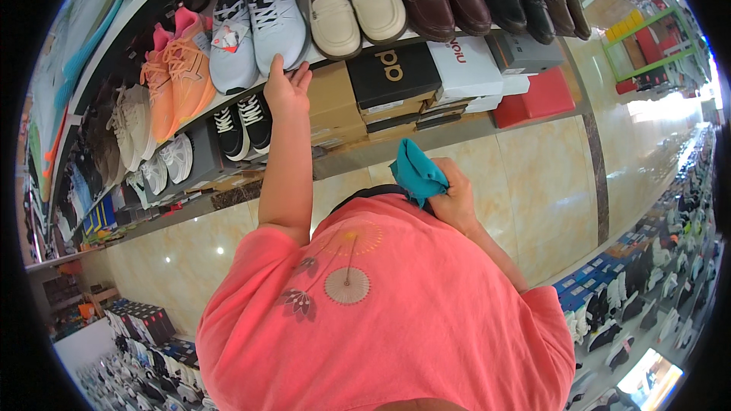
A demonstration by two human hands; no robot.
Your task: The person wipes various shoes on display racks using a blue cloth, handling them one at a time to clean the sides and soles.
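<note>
My left hand [289, 87] reaches up to the shelf's front edge, its fingers apart at the toe of a light blue running shoe [277, 28]. The other shoe of that pair [233, 63] stands beside it with a red and white tag on its laces. In front of my body, my right hand [456, 193] grips a folded teal cloth [420, 170]. Cream loafers [333, 25] stand to the right of the light blue pair, and orange running shoes [185, 77] to its left. Whether a fingertip presses on the shoe or only on the shelf edge, I cannot tell.
Dark red loafers [425, 3] and black loafers [502, 0] continue the upper row. Below are stacked shoeboxes [394, 75], black sneakers [243, 125] and a red padded seat [534, 100]. Tiled floor [542, 188] lies between this shelf and further shoe displays behind me.
</note>
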